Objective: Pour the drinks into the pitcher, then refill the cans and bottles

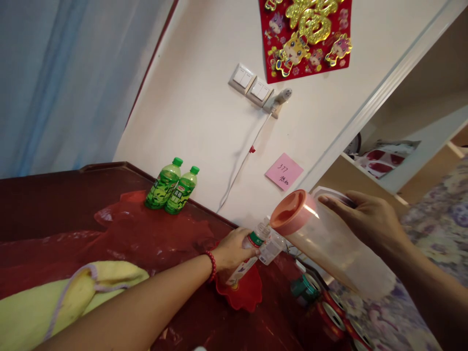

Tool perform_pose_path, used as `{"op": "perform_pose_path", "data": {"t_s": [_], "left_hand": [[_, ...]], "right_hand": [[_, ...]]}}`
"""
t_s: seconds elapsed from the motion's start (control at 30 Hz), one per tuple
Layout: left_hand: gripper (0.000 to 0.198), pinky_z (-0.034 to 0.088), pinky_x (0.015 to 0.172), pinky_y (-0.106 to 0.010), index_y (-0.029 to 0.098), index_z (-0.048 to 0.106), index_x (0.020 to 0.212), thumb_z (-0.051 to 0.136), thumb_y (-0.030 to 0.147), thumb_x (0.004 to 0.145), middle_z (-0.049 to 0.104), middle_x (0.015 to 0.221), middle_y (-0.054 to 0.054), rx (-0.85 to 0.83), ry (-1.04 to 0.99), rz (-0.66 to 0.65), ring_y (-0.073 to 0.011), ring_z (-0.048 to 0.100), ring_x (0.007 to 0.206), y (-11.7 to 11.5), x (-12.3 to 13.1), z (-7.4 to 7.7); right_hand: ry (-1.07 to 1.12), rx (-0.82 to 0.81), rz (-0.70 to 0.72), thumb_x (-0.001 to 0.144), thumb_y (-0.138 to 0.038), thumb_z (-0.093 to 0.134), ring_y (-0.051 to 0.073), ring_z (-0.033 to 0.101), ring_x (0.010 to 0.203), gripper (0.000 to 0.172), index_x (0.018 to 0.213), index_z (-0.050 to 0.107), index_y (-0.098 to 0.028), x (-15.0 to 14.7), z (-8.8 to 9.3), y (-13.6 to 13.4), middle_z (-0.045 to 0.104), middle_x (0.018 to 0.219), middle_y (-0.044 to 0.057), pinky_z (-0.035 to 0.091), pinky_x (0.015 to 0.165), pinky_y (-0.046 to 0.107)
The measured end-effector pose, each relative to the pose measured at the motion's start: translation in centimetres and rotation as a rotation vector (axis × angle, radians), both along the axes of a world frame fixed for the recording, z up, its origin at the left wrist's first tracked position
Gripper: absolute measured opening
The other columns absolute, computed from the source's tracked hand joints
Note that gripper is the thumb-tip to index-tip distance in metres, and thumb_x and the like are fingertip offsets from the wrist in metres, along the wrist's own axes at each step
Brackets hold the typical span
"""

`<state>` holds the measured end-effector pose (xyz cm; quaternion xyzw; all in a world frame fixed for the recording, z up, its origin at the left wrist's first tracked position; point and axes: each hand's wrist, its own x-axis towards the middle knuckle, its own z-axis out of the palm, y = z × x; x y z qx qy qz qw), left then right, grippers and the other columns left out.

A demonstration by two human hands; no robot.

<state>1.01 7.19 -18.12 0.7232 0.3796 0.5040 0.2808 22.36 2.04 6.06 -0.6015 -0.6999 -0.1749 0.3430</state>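
My left hand (230, 251), with a red bead bracelet at the wrist, is wrapped round an uncapped clear plastic bottle (242, 273) with a green and red label. The bottle leans over a red scalloped dish (246, 296). My right hand (369, 217) grips the handle of a translucent pitcher (336, 243) with a pink lid (292, 212). Tipped to the left, the pitcher has its lid end close to the bottle's mouth. Whether liquid flows between them I cannot make out. Just behind the held bottle stands another clear container (272, 248) with a white label.
Two green drink bottles (171, 187) stand against the wall on the dark red table (44, 204). A yellow cloth (120, 275) lies at front left. Several drink cans (306, 288) line the right side. A white cable (239, 168) hangs from the wall socket.
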Motion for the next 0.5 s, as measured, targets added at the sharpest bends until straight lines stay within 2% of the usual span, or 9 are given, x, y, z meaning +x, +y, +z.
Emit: {"op": "perform_pose_path", "data": {"t_s": [0.27,0.5], "left_hand": [[0.04,0.049,0.104,-0.04,0.02,0.072,0.118,0.078,0.031,0.08,0.073,0.123,-0.01,0.002,-0.003,0.0,-0.03,0.066,0.115,-0.04,-0.05,0.06],[0.043,0.049,0.103,-0.041,0.018,0.072,0.121,0.076,0.03,0.08,0.072,0.123,-0.012,0.007,-0.009,0.0,-0.0316,0.066,0.115,0.0,-0.01,-0.04]], "right_hand": [[0.022,-0.031,-0.055,0.056,-0.096,0.056,0.018,0.042,0.054,0.075,0.066,0.063,-0.021,-0.67,0.04,-0.12,0.046,0.05,0.0,0.029,0.049,0.028],[0.036,-0.032,-0.06,0.052,-0.102,0.053,0.017,0.042,0.055,0.085,0.072,0.067,-0.02,-0.85,-0.03,-0.15,0.046,0.052,0.0,0.03,0.05,0.029]]}}
